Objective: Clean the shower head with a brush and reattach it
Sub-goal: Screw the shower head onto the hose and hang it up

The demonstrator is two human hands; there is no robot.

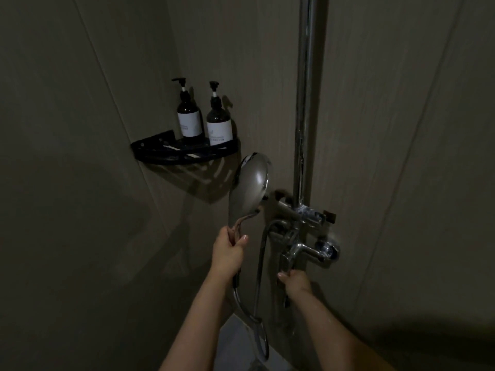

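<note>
The left hand (pixel 227 251) is wrapped around the handle of the shiny chrome round shower head (pixel 250 187), held upright just left of the chrome wall mixer tap (pixel 305 236). The right hand (pixel 296 283) grips the tap's lever from below. The ribbed metal hose (pixel 258 277) loops down between the forearms. The black corner shelf (pixel 184 153) with two dark pump bottles (pixel 203 121) sits up-left, apart from the head's rim; bare wall lies left.

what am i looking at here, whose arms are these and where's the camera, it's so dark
There is one picture, taken by a camera worn on a person's head, looking down at their own bare arms in a dim shower. The left hand grips the handle of the shower head, whose hose loops below. The right hand is on the lever of the tap, below the upright pipe. In the corner a black shelf carries two pump bottles. No brush shows.
</note>
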